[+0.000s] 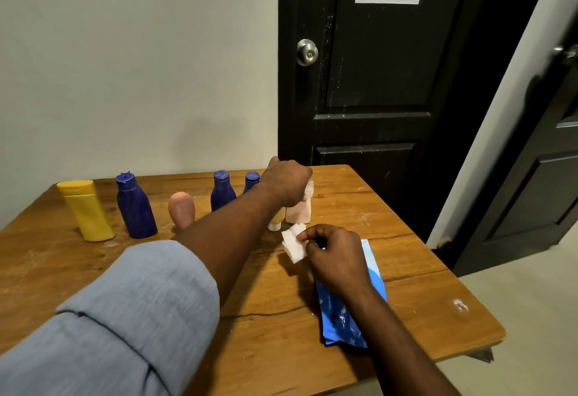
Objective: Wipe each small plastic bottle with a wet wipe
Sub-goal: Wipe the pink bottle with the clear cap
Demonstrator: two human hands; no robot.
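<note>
Several small plastic bottles stand in a row near the table's far edge: a yellow one (86, 209), a dark blue one (135, 206), a rounded pink one (182, 209), two more blue ones (222, 191) (251, 180), a small yellow tube (276, 220) and a pale pink bottle (299, 211). My left hand (286, 180) reaches across and its fingers curl over the top of the pale pink bottle. My right hand (333, 253) pinches a folded white wet wipe (294, 244) just above the table, in front of that bottle.
A blue wet-wipe packet (344, 314) lies on the wooden table (406, 302) under my right wrist. A black door (375, 83) with a round knob stands behind the table's far right corner. The table's right edge drops to the floor.
</note>
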